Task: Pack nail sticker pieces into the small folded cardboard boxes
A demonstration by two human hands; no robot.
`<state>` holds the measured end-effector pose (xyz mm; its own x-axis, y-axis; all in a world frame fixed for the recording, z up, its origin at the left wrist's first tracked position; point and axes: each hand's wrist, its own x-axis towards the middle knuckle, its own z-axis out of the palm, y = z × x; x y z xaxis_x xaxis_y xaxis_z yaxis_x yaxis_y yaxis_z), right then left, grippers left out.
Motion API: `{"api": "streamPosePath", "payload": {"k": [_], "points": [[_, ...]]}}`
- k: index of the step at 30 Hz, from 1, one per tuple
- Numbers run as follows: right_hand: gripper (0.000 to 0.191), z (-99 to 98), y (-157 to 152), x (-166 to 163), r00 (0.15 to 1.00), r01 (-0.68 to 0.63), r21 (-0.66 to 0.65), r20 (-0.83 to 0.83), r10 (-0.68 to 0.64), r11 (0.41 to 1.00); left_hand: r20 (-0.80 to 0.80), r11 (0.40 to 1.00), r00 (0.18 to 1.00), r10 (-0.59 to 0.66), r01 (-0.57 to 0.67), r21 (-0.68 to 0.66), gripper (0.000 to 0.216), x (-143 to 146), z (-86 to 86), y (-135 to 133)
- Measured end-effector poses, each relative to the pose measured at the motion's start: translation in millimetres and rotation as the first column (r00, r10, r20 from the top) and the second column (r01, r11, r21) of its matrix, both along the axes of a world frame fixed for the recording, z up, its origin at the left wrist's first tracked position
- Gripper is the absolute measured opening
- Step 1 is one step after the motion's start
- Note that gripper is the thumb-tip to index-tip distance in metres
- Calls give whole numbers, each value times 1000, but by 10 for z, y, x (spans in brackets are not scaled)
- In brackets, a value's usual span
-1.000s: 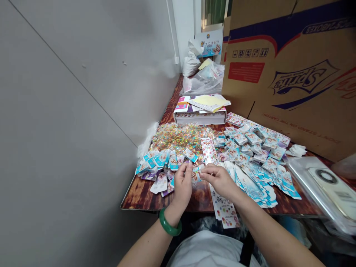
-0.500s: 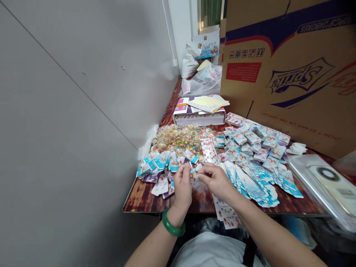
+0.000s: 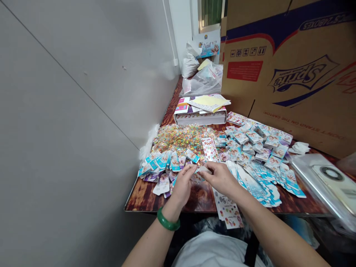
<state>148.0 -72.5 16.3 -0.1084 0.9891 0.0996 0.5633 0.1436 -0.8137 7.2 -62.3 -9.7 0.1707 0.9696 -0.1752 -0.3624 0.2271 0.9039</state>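
Observation:
My left hand [image 3: 183,184], with a green bangle [image 3: 167,223] at the wrist, and my right hand [image 3: 220,178] meet over the near edge of a dark wooden table [image 3: 144,194]. Both pinch one small white and blue card packet [image 3: 200,170] between their fingertips. Left of my hands lies a heap of small blue and white packets [image 3: 162,163]. To the right, flat white and blue cards [image 3: 258,178] are fanned out in overlapping rows. A nail sticker sheet [image 3: 210,149] lies just beyond my fingers, and more sticker sheets [image 3: 228,211] hang over the table edge under my right forearm.
A pile of colourful stickers in clear film [image 3: 180,137] lies mid-table, with a white flat box [image 3: 200,116] behind it. A big cardboard carton [image 3: 289,70] stands at the right. Clear plastic bags [image 3: 204,79] sit at the far end. A grey wall [image 3: 69,111] borders the left.
My hands have stayed close together over the table edge, working the small packet; the left fingers have shifted slightly up and right. The view moved a little.

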Motion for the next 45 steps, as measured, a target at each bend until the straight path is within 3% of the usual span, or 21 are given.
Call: {"api": "streamPosePath", "payload": {"k": [4,8,11,14,17,19,22,24,26,28,36,45], "points": [[18,58,-1,76,994,-29,72,109,21,997,-141,969,959,-246,239,-70,22,-147,132,44],[15,78,-14,97,985,-123,67,134,113,990,-65,903,907,-416,404,-143,22,-205,198,75],[14,47,2,112,986,-145,59,86,140,988,-75,913,917,-392,377,-159,17,-156,186,79],[8,-9,46,174,974,-151,-63,-182,137,987,-134,942,937,-322,303,-143,13,-85,187,67],[20,-81,93,241,848,-230,-212,-523,88,950,-128,960,957,-262,244,-140,13,-52,202,50],[26,-141,109,246,788,-241,-242,-614,43,940,-98,963,965,-245,230,-142,15,-53,198,43],[24,-235,101,190,808,-110,-187,-589,-22,976,-57,958,964,-260,250,-139,23,-74,157,49],[16,-283,84,146,853,-7,-56,-521,-24,998,-67,957,964,-257,245,-153,30,-91,122,61],[12,-313,70,121,897,22,90,-442,20,996,-86,961,969,-233,216,-175,34,-104,92,69],[11,-328,69,119,919,-2,157,-390,64,988,-84,964,972,-219,202,-173,35,-110,71,70],[15,-259,117,152,878,50,-8,-476,-48,999,-46,946,946,-320,317,-71,35,-112,20,56],[13,-247,37,186,933,-36,162,-349,91,986,-80,954,952,-296,291,-66,33,-105,31,45]]}}
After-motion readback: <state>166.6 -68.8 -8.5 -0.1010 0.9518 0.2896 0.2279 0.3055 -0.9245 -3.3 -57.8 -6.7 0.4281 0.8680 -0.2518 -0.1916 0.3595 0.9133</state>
